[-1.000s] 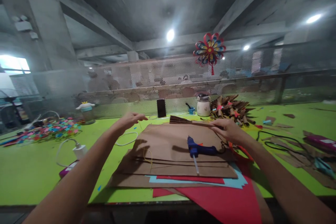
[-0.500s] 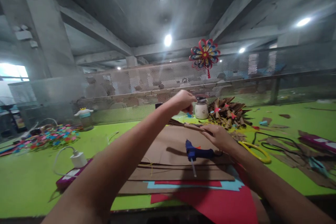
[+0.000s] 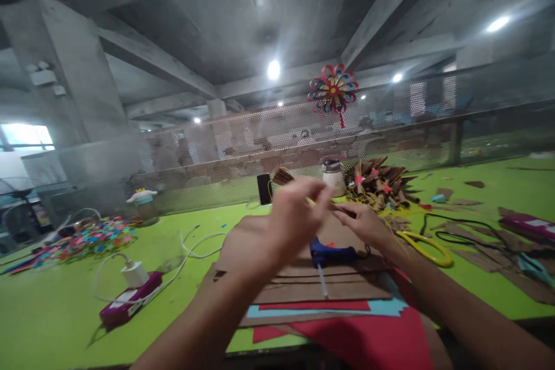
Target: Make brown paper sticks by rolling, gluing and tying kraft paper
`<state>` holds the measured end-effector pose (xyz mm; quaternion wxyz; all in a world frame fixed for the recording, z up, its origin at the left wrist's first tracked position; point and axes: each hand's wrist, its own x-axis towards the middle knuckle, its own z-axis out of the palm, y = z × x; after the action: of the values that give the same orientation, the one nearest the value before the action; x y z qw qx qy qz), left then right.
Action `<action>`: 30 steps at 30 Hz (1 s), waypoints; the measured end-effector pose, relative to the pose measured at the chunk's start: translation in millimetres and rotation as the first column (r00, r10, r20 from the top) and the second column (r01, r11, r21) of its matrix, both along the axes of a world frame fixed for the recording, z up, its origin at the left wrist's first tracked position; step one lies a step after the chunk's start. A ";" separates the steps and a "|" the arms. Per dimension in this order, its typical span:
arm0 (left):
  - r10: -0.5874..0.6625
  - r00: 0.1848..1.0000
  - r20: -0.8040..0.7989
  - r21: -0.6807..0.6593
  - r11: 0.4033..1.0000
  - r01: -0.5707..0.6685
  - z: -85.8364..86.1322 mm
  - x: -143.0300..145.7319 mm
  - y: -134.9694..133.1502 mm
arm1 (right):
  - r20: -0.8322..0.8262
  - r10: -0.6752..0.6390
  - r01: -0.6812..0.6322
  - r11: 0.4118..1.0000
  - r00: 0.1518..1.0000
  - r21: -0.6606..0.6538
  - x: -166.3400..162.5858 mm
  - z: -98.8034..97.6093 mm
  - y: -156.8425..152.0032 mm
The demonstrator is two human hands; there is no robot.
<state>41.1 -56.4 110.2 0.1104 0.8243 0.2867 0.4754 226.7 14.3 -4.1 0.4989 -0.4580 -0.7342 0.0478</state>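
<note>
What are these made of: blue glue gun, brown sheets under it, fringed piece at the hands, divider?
Glue gun: probably molded plastic; smooth, uniformly blue body.
Brown sheets: likely kraft paper or thin card; matte, flat, thin-edged.
Fringed piece: maybe similar brown paper; narrow strips show, but it's partly hidden.
Divider: perforated sheet, perhaps metal; grey with regular holes, plastic possible.

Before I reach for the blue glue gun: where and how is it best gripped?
Probably by the handle, from above and the right: the glue gun lies on its side, handle pointing right, with its glue stick jutting toward the person.
</note>
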 end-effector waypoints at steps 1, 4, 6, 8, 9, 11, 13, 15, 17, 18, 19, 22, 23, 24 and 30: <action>0.101 0.983 0.154 0.028 0.994 -0.106 7.4 -17.4 17.0 | -0.018 0.000 0.000 1.000 1.000 -0.004 -1.6 0.6 -0.9; 0.241 0.856 0.458 -0.026 0.966 -0.258 14.4 -59.7 70.6 | -0.091 -0.010 0.011 1.000 0.996 0.009 -8.4 2.8 -3.4; 0.270 0.821 0.503 -0.245 0.956 -0.164 5.7 -73.4 95.5 | -0.122 -0.008 0.012 1.000 0.992 0.028 -12.4 3.5 -4.8; 0.126 0.859 0.496 -0.461 0.876 0.138 -9.6 -74.4 106.9 | -0.132 -0.002 0.007 0.999 0.991 0.040 -14.7 3.1 -5.7; 0.014 0.866 0.500 -0.524 0.801 0.290 -18.2 -71.1 108.2 | -0.133 0.000 0.007 0.999 0.991 0.046 -15.2 2.7 -5.9; -0.158 0.820 0.550 -0.554 0.665 0.500 -34.3 -59.7 105.0 | -0.127 -0.002 0.009 0.998 0.992 0.054 -15.7 1.7 -6.2; -0.211 0.748 0.629 -0.517 0.604 0.606 -46.8 -45.4 98.8 | -0.116 -0.003 0.010 0.998 0.993 0.061 -16.5 0.8 -6.5; -0.213 0.676 0.705 -0.467 0.579 0.669 -54.7 -30.5 93.1 | -0.113 0.005 0.003 0.998 0.994 0.069 -18.8 0.1 -6.9; -0.208 0.621 0.756 -0.428 0.562 0.708 -58.8 -16.1 88.6 | -0.125 0.010 0.000 0.997 0.992 0.081 -22.2 -0.5 -7.5; -0.204 0.603 0.771 -0.418 0.552 0.722 -59.9 -9.3 86.4 | -0.135 0.010 0.001 0.996 0.991 0.087 -24.1 -0.6 -7.9; -0.201 0.589 0.783 -0.413 0.541 0.733 -60.5 -2.8 84.3 | -0.144 0.009 0.004 0.996 0.989 0.091 -25.8 -0.7 -8.3; -0.187 0.568 0.801 -0.403 0.532 0.744 -61.4 14.5 78.0 | -0.160 -0.012 0.026 0.996 0.987 0.084 -29.8 -0.6 -9.6; -0.179 0.575 0.798 -0.403 0.552 0.730 -61.6 19.4 76.2 | -0.163 -0.020 0.033 0.997 0.986 0.076 -30.8 -0.4 -10.2; -0.164 0.599 0.784 -0.410 0.588 0.697 -61.9 24.0 74.7 | -0.165 -0.022 0.034 0.997 0.986 0.066 -31.6 -0.1 -10.9; 0.034 0.785 0.619 -0.479 0.808 0.342 -65.5 46.2 70.7 | -0.220 0.025 -0.014 0.999 0.975 0.051 -39.2 3.1 -16.5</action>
<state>87.3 14.3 44.7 0.4758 0.5803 0.2927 0.5926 187.5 -2.2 -0.9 0.5881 -0.4303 -0.6796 0.0851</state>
